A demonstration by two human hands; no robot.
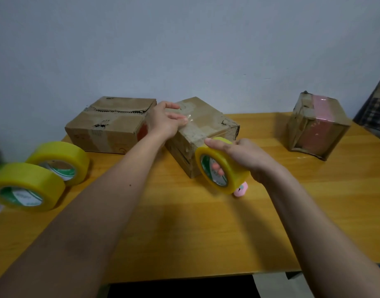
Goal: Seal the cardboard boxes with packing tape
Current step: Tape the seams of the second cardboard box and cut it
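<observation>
Head view: wooden yellow table (206, 229) against a pale wall.
Middle box: worn brown cardboard box (208, 125), turned corner-on, centre of table; clear tape strip runs over its top and near face.
Left hand (166, 120): fingers curled, pressing the tape end onto the box top.
Right hand (241, 157): grips yellow packing tape roll (221, 166) at the box's near face, fingertips inside the core.
Left box: flat brown cardboard box (110, 123), torn flap seam.
Right box: tape-wrapped cardboard box (315, 125), pinkish sheen.
Spare rolls: two yellow tape rolls (40, 175), far left.
</observation>
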